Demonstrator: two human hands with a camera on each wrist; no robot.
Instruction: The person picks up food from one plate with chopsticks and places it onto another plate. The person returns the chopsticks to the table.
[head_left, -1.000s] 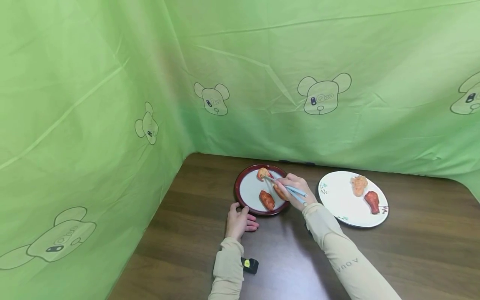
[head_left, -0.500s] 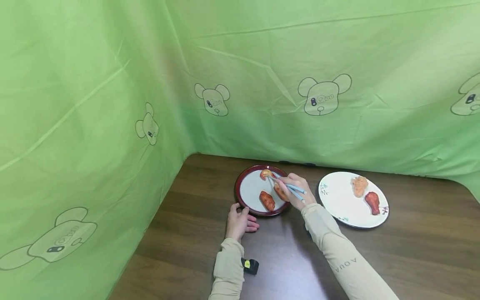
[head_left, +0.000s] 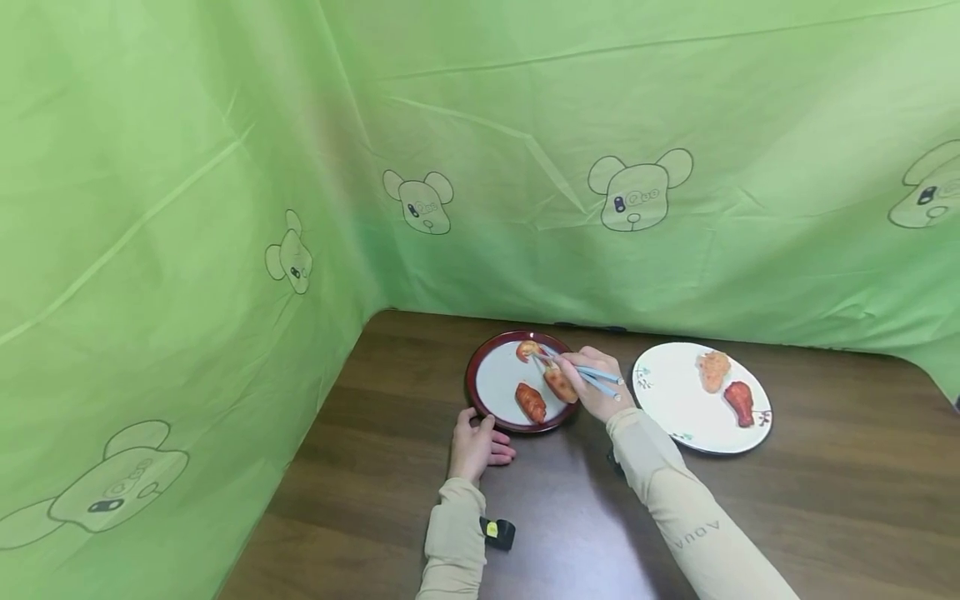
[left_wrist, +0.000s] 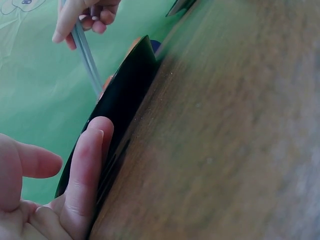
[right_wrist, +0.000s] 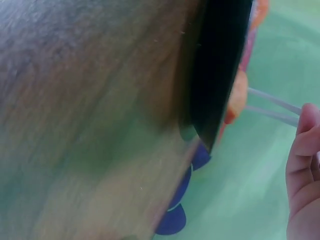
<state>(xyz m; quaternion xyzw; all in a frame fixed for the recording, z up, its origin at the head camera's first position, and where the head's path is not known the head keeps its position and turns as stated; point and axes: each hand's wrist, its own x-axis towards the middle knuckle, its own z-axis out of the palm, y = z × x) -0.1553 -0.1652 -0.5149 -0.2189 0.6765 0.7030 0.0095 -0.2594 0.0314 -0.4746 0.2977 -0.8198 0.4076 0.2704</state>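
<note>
My left hand rests at the near-left edge of a red-rimmed plate, fingers fairly straight. In the left wrist view, one finger lies against the plate's dark outer side and the thumb stands apart from it. My right hand grips a pair of light-blue chopsticks above the plate's right part. Their tips are right at a curled orange shrimp near the far rim. Below it on the plate lie a browned, elongated food piece, partly behind the hand, and a reddish-brown chicken wing.
A white oval plate on the right holds a red drumstick and a pale fried piece. The wooden table meets green cloth at its back and left edges.
The shrimp has shifted and turned slightly at the chopstick tips. The right hand and the chopsticks' back ends have moved a little to the right. The left hand stays at the rim.
</note>
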